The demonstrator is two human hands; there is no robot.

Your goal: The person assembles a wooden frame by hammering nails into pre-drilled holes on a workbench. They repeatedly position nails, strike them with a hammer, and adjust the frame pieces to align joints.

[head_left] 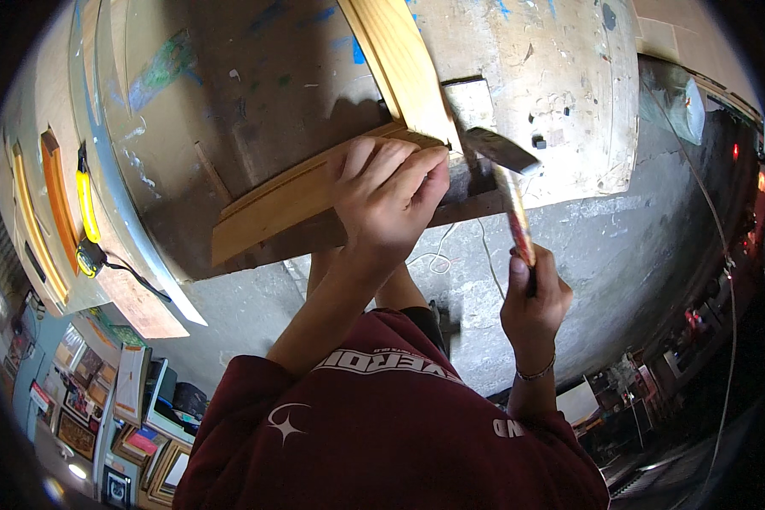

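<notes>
My left hand [387,195] presses down on the corner of a pale wooden frame [314,183], fingers curled over the mitred joint at the workbench edge. My right hand [531,297] grips the lower end of a hammer [510,183] with a red and yellow handle. The dark metal head hangs just right of the frame corner, close to my left fingertips. A second frame rail [399,59] runs up and away from the corner.
The worn, paint-spattered workbench [263,93] carries the frame. A yellow tool with a black cord [85,212] lies at its left. A concrete floor [620,246] lies below. Stacked picture frames [136,425] stand lower left. A thin wire [722,255] curves at the right.
</notes>
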